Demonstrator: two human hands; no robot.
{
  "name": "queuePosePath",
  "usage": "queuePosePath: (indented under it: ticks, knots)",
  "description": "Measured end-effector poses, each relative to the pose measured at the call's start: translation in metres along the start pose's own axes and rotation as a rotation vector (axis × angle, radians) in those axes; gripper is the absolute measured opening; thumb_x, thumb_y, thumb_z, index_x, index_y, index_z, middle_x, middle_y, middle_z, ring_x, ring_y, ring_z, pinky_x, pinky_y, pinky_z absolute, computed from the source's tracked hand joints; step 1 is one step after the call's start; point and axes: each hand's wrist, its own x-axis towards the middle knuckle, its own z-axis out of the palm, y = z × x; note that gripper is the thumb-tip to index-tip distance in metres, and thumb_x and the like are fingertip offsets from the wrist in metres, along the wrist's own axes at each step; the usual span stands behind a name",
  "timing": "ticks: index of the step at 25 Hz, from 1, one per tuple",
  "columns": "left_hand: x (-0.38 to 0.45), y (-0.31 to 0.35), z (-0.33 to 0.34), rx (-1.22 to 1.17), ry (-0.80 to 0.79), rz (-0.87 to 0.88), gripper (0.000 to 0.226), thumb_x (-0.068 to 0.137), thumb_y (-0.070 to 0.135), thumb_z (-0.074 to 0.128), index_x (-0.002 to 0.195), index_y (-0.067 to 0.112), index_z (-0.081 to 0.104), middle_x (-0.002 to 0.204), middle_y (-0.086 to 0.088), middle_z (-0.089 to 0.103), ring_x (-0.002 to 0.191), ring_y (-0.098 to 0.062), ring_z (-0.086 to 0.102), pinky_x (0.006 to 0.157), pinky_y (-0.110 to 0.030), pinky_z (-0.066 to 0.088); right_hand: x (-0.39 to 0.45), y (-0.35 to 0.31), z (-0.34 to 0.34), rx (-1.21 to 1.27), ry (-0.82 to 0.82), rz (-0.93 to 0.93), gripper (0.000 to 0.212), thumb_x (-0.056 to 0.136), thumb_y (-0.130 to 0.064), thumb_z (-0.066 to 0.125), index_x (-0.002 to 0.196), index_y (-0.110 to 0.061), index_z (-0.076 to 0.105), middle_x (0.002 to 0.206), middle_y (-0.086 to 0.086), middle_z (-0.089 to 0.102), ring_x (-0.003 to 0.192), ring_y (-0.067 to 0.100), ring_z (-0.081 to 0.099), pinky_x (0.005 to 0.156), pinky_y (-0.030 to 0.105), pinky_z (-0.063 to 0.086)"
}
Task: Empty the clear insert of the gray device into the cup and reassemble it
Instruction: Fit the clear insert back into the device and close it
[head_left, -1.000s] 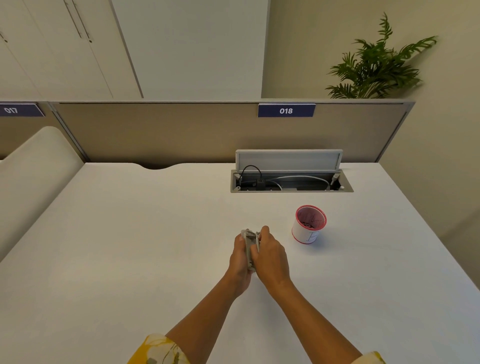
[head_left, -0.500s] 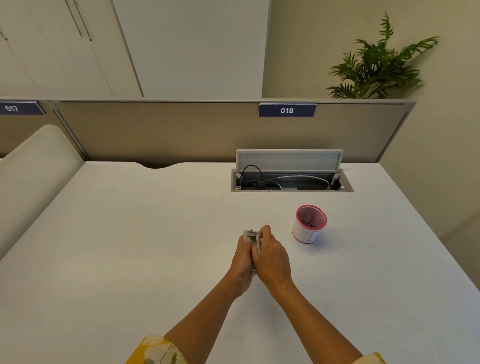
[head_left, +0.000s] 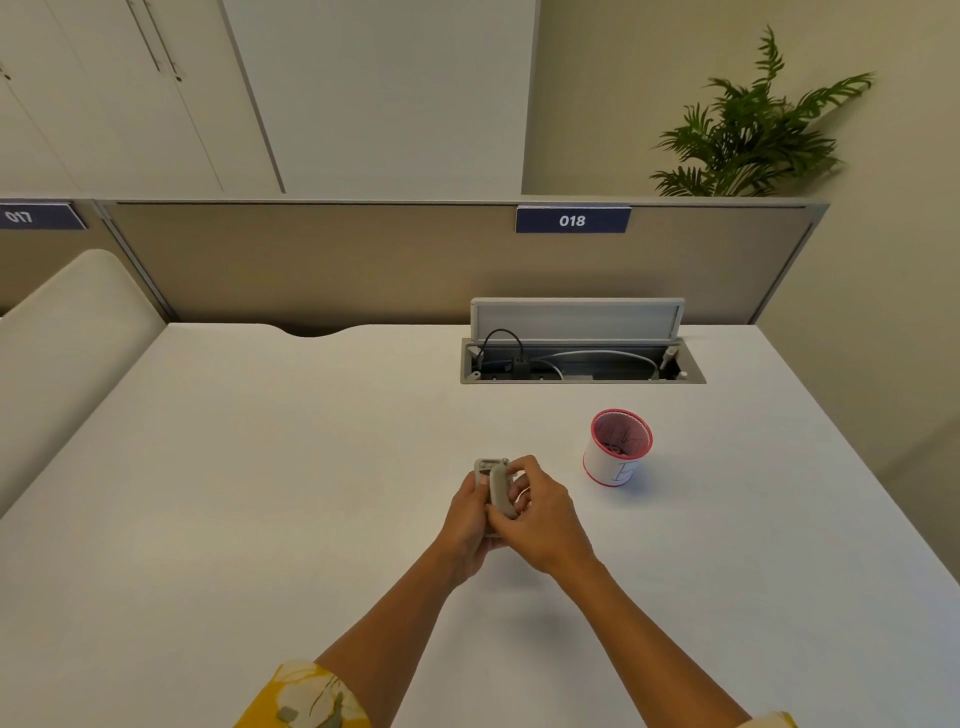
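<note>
A small gray device (head_left: 497, 488) is held just above the middle of the white desk (head_left: 260, 493), gripped from both sides. My left hand (head_left: 467, 525) wraps its left side and underside. My right hand (head_left: 543, 519) grips its right side, with the fingers curled over the gray shell. A squarish, clear-looking piece (head_left: 488, 464) shows at the device's far end, above my fingertips. The white cup with a red rim (head_left: 618, 449) stands upright on the desk, to the right of my hands and a little farther away. Small dark bits lie inside it.
An open cable tray (head_left: 582, 364) with its lid raised and cords inside is sunk into the desk behind the cup. A beige partition with the sign 018 (head_left: 571, 221) closes the back edge. A cream chair back (head_left: 67, 332) stands at the left.
The two hands have shifted on the device, and the gray shell now sits turned toward my right fingers. The clear-looking piece at the far end shows more. The cup has not moved.
</note>
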Motion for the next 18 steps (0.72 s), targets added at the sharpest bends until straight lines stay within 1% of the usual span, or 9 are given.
queuePosePath:
  ticks: [2, 4, 5, 6, 9, 11, 13, 15, 18]
  knots:
    - [0.002, 0.003, -0.009, 0.003, 0.001, 0.009, 0.032, 0.106, 0.035, 0.042, 0.123, 0.022, 0.065, 0.112, -0.013, 0.076, 0.096, -0.029, 0.075, 0.074, -0.047, 0.063, -0.001, 0.008, -0.002, 0.160, 0.058, 0.068, 0.038, 0.075, -0.053, 0.072, 0.103, -0.034, 0.053, 0.085, -0.012, 0.066, 0.076, 0.012, 0.066, 0.059, 0.013, 0.054]
    - [0.003, 0.003, -0.016, 0.015, -0.001, 0.013, 0.033, 0.105, 0.038, 0.043, 0.121, 0.023, 0.067, 0.113, -0.013, 0.076, 0.097, -0.031, 0.076, 0.077, -0.052, 0.063, 0.001, 0.016, -0.005, 0.267, 0.164, 0.151, 0.025, 0.084, -0.039, 0.070, 0.102, -0.027, 0.056, 0.087, -0.009, 0.065, 0.081, 0.013, 0.064, 0.060, 0.012, 0.051]
    - [0.002, 0.001, -0.018, 0.027, 0.002, 0.009, 0.034, 0.105, 0.041, 0.042, 0.121, 0.023, 0.067, 0.110, -0.011, 0.077, 0.095, -0.031, 0.077, 0.076, -0.051, 0.064, 0.002, 0.019, -0.006, 0.290, 0.175, 0.202, 0.022, 0.087, -0.035, 0.068, 0.104, -0.024, 0.057, 0.090, -0.010, 0.064, 0.085, 0.014, 0.062, 0.063, 0.011, 0.049]
    - [0.001, -0.001, -0.019, 0.045, 0.004, -0.001, 0.036, 0.105, 0.042, 0.041, 0.121, 0.023, 0.067, 0.108, -0.011, 0.078, 0.092, -0.031, 0.077, 0.073, -0.049, 0.064, 0.003, 0.022, -0.008, 0.302, 0.149, 0.250, 0.023, 0.089, -0.033, 0.066, 0.108, -0.022, 0.059, 0.094, -0.010, 0.064, 0.089, 0.015, 0.062, 0.068, 0.012, 0.048]
    - [-0.002, -0.008, -0.022, 0.108, -0.006, -0.044, 0.044, 0.105, 0.046, 0.034, 0.121, 0.022, 0.067, 0.099, -0.010, 0.080, 0.079, -0.028, 0.077, 0.062, -0.039, 0.062, 0.011, 0.025, -0.008, 0.365, -0.009, 0.347, 0.024, 0.094, -0.028, 0.061, 0.112, -0.014, 0.067, 0.105, 0.001, 0.070, 0.096, 0.022, 0.066, 0.087, 0.033, 0.057]
    - [-0.004, -0.010, -0.022, 0.138, -0.037, -0.062, 0.049, 0.105, 0.050, 0.030, 0.118, 0.022, 0.069, 0.095, -0.011, 0.080, 0.075, -0.028, 0.075, 0.059, -0.036, 0.061, 0.014, 0.025, -0.009, 0.450, -0.084, 0.362, 0.021, 0.095, -0.019, 0.058, 0.108, -0.009, 0.072, 0.105, 0.007, 0.073, 0.098, 0.024, 0.069, 0.092, 0.036, 0.057]
    - [-0.005, -0.010, -0.022, 0.140, -0.061, -0.066, 0.051, 0.105, 0.051, 0.028, 0.115, 0.023, 0.070, 0.093, -0.011, 0.080, 0.074, -0.028, 0.075, 0.059, -0.035, 0.061, 0.016, 0.026, -0.011, 0.519, -0.130, 0.376, 0.020, 0.094, -0.012, 0.059, 0.106, -0.007, 0.074, 0.104, 0.009, 0.075, 0.099, 0.023, 0.070, 0.092, 0.035, 0.057]
    - [-0.006, -0.007, -0.023, 0.126, -0.079, -0.075, 0.051, 0.106, 0.051, 0.029, 0.115, 0.024, 0.071, 0.095, -0.010, 0.079, 0.076, -0.028, 0.075, 0.061, -0.036, 0.061, 0.019, 0.028, -0.014, 0.563, -0.168, 0.393, 0.019, 0.093, -0.010, 0.061, 0.107, -0.006, 0.074, 0.105, 0.010, 0.075, 0.098, 0.022, 0.072, 0.089, 0.033, 0.058]
    - [-0.003, -0.005, -0.027, 0.056, -0.149, -0.137, 0.045, 0.105, 0.044, 0.038, 0.118, 0.019, 0.072, 0.108, -0.012, 0.078, 0.086, -0.029, 0.075, 0.069, -0.040, 0.062, 0.023, 0.032, -0.016, 0.626, -0.178, 0.432, 0.020, 0.090, -0.003, 0.063, 0.108, -0.001, 0.072, 0.104, 0.015, 0.074, 0.092, 0.023, 0.072, 0.081, 0.026, 0.059]
